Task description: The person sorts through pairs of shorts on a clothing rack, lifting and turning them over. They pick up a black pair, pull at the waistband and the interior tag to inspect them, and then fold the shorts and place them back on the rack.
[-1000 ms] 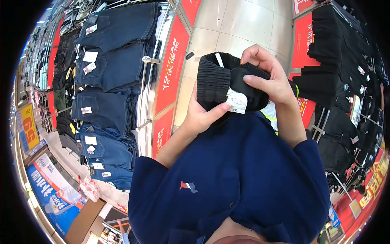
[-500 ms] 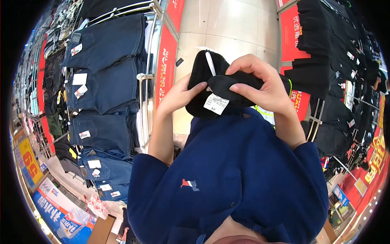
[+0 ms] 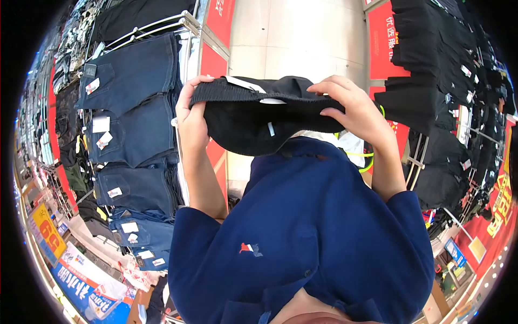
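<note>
A pair of black pants (image 3: 248,127) with a gathered elastic waistband is held up in front of my chest. The waistband is spread sideways, showing the dark inside and a small white label (image 3: 271,129). A white paper tag (image 3: 244,84) lies along the far edge of the band. My left hand (image 3: 194,113) is closed around the band's left end, thumb on the near side. At the right end, my right hand (image 3: 353,105) pinches the cloth between thumb and fingers.
Dark blue jeans (image 3: 132,127) with white tags hang on a metal rack at the left. Black garments (image 3: 413,70) hang at the right. Red sign panels (image 3: 381,40) line both sides of the pale tiled floor (image 3: 297,32). A white bundle with yellow-green trim (image 3: 353,146) is partly hidden below my right hand.
My left hand has moved left and regripped the waistband's end. The pants went from bunched to stretched wide, and the printed size label has turned out of sight.
</note>
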